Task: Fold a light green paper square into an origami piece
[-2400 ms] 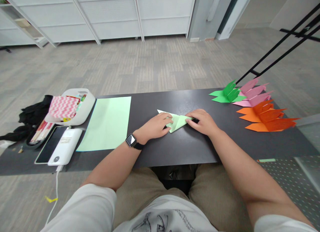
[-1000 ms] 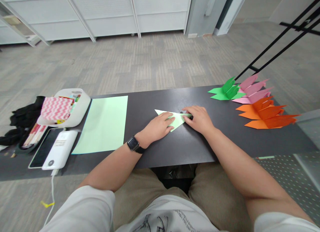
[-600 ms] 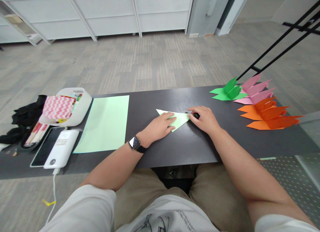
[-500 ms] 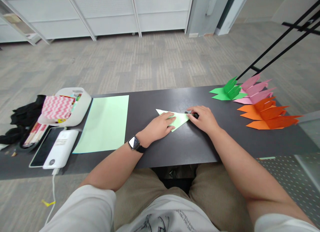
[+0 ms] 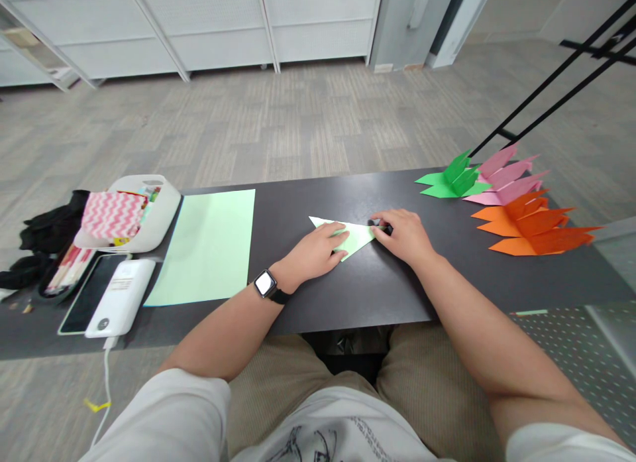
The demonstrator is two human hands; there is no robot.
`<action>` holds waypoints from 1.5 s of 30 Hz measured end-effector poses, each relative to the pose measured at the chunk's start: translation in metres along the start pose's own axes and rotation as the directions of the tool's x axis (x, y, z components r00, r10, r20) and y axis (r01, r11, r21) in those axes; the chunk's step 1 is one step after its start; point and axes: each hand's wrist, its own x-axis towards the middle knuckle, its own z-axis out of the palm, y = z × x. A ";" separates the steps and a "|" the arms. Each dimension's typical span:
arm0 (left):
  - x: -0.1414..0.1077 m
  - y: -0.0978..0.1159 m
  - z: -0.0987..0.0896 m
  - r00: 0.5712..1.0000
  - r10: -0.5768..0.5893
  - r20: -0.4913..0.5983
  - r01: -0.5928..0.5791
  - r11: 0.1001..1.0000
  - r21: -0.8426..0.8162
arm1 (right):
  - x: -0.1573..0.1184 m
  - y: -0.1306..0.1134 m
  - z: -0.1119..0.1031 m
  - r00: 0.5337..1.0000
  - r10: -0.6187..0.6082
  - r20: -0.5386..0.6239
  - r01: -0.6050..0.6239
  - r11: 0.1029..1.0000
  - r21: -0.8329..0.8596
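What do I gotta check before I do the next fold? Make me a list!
1. Left hand resting on the folded green paper: ok.
2. Right hand at the paper's right tip: ok.
3. Edges all lined up: cannot tell, fingers cover part.
4. Crease pressed sharp: cannot tell, too small to see.
5. Big green sheet apart from the folded paper: ok.
6. Orange paper shape away from both hands: ok.

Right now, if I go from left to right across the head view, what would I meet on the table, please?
Black cloth, white power bank, flat light green sheet, left hand, folded light green paper, right hand, orange folded paper.
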 end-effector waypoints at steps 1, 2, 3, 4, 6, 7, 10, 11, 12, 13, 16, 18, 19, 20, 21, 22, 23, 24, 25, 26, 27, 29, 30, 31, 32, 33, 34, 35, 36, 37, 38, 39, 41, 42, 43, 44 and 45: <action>0.000 0.000 0.000 1.000 -0.005 0.001 0.005 1.000 -0.003 | 0.000 0.000 0.000 1.000 0.001 0.000 -0.001 1.000 -0.003; 0.000 0.000 0.001 1.000 -0.009 0.003 0.009 1.000 -0.004 | 0.000 -0.001 0.000 1.000 0.002 -0.002 -0.002 1.000 -0.005; 0.000 -0.001 0.001 1.000 -0.011 0.007 0.011 1.000 -0.005 | 0.000 -0.001 0.000 1.000 0.001 -0.003 -0.001 1.000 -0.008; 0.000 -0.001 0.001 1.000 -0.013 0.012 0.013 1.000 -0.006 | 0.000 -0.001 0.000 1.000 0.000 -0.004 0.000 1.000 -0.011; 0.001 0.000 0.000 1.000 -0.016 0.019 0.017 1.000 -0.010 | 0.001 0.000 0.001 1.000 -0.002 -0.003 0.002 1.000 -0.017; 0.001 0.000 0.000 1.000 -0.018 0.021 0.018 1.000 -0.013 | 0.001 0.001 0.001 1.000 -0.004 -0.003 0.004 1.000 -0.019; 0.001 0.000 -0.001 1.000 -0.022 0.021 0.022 0.999 -0.032 | 0.001 0.002 0.003 1.000 -0.003 -0.004 0.002 1.000 -0.022; 0.001 -0.001 -0.001 1.000 -0.022 0.021 0.022 0.999 -0.041 | 0.001 0.002 0.003 1.000 -0.003 -0.004 0.003 1.000 -0.022; 0.001 -0.001 -0.001 1.000 -0.022 0.022 0.023 0.999 -0.049 | 0.001 0.002 0.003 1.000 -0.003 -0.006 0.003 1.000 -0.023; 0.001 -0.002 -0.001 0.999 -0.023 0.023 0.024 0.998 -0.057 | 0.001 0.002 0.003 1.000 -0.003 -0.007 0.003 1.000 -0.024; 0.001 -0.003 -0.001 0.999 -0.028 0.030 0.030 0.997 -0.072 | 0.001 0.001 0.003 1.000 -0.004 -0.009 0.004 1.000 -0.028; 0.001 -0.004 -0.002 0.999 -0.030 0.040 0.033 0.996 -0.079 | 0.001 0.001 0.003 1.000 -0.006 -0.008 0.006 0.999 -0.032; 0.001 -0.004 -0.002 0.999 -0.030 0.045 0.034 0.996 -0.083 | 0.001 0.001 0.002 1.000 -0.007 -0.008 0.007 0.999 -0.034; 0.001 -0.004 -0.003 0.998 -0.029 0.047 0.033 0.996 -0.087 | 0.001 0.000 0.002 1.000 -0.006 -0.008 0.006 0.999 -0.035; 0.001 -0.003 -0.003 0.998 -0.029 0.049 0.033 0.995 -0.091 | 0.001 0.000 0.003 1.000 -0.004 -0.007 0.004 0.999 -0.036; 0.001 -0.003 -0.003 0.998 -0.028 0.049 0.032 0.995 -0.093 | 0.001 0.000 0.003 1.000 -0.002 -0.007 0.002 0.999 -0.036; 0.000 -0.003 -0.004 0.999 -0.028 0.047 0.032 0.995 -0.094 | 0.001 0.000 0.003 1.000 0.000 -0.008 0.000 0.999 -0.035; 0.000 -0.002 -0.004 0.999 -0.027 0.045 0.032 0.995 -0.093 | 0.001 0.000 0.003 1.000 0.001 -0.009 -0.002 0.999 -0.034; 0.000 -0.001 -0.004 0.999 -0.028 0.044 0.032 0.995 -0.090 | 0.001 0.000 0.003 1.000 0.002 -0.012 -0.002 0.999 -0.032; 0.000 -0.001 -0.004 0.999 -0.028 0.043 0.032 0.996 -0.086 | 0.001 0.000 0.003 1.000 0.002 -0.016 -0.003 1.000 -0.031; 0.000 0.000 -0.005 0.999 -0.029 0.040 0.032 0.996 -0.081 | 0.001 0.000 0.003 1.000 0.002 -0.018 -0.003 1.000 -0.031; 0.000 0.001 -0.005 0.999 -0.027 0.036 0.029 0.997 -0.070 | 0.001 0.000 0.003 1.000 0.003 -0.019 -0.003 1.000 -0.030; 0.000 0.001 -0.005 0.999 -0.025 0.033 0.027 0.997 -0.066 | 0.001 0.000 0.003 1.000 0.003 -0.019 -0.004 1.000 -0.029; 0.000 0.001 -0.005 0.999 -0.024 0.031 0.026 0.998 -0.063 | 0.001 0.000 0.004 1.000 0.004 -0.019 -0.004 1.000 -0.028; 0.000 0.001 -0.005 0.999 -0.024 0.031 0.026 0.998 -0.062 | 0.001 0.000 0.004 1.000 0.004 -0.018 -0.005 1.000 -0.027; 0.000 0.001 -0.006 0.999 -0.025 0.034 0.027 0.998 -0.061 | 0.001 0.000 0.005 1.000 0.005 -0.017 -0.006 1.000 -0.025; 0.000 0.001 -0.006 0.999 -0.027 0.038 0.029 0.998 -0.060 | 0.001 0.001 0.006 1.000 0.007 -0.015 -0.008 1.000 -0.024; 0.000 0.001 -0.006 0.999 -0.030 0.044 0.032 0.998 -0.059 | 0.002 0.001 0.007 1.000 0.009 -0.012 -0.009 1.000 -0.023; 0.001 0.001 -0.006 0.998 -0.032 0.050 0.035 0.998 -0.058 | 0.002 0.002 0.007 1.000 0.009 -0.008 -0.009 1.000 -0.021; 0.001 0.001 -0.006 0.998 -0.034 0.056 0.037 0.998 -0.056 | 0.002 0.002 0.006 1.000 0.007 -0.006 -0.007 1.000 -0.015; 0.001 0.001 -0.006 0.998 -0.034 0.059 0.037 0.998 -0.055 | 0.001 0.002 0.004 1.000 0.004 -0.010 -0.004 1.000 -0.005; 0.001 0.001 -0.007 0.998 -0.033 0.061 0.036 0.998 -0.055 | 0.001 0.002 0.001 1.000 0.003 -0.028 -0.003 1.000 0.004; 0.001 0.001 -0.007 0.998 -0.030 0.061 0.033 0.998 -0.053 | -0.003 0.000 -0.010 0.995 0.002 -0.101 -0.001 1.000 0.007; 0.002 0.001 -0.007 0.998 -0.028 0.061 0.031 0.998 -0.050 | -0.007 -0.003 -0.017 0.988 -0.002 -0.152 0.000 1.000 -0.009; 0.002 0.001 -0.007 0.998 -0.025 0.060 0.028 0.999 -0.045 | -0.011 -0.007 -0.023 0.982 -0.020 -0.186 0.012 0.999 -0.040; 0.002 0.001 -0.006 0.998 -0.023 0.057 0.025 0.999 -0.041 | -0.017 -0.013 -0.028 0.983 -0.061 -0.172 0.050 0.996 -0.070; 0.002 0.001 -0.006 0.998 -0.021 0.053 0.023 0.999 -0.039 | -0.023 -0.019 -0.032 0.986 -0.119 -0.119 0.108 0.990 -0.089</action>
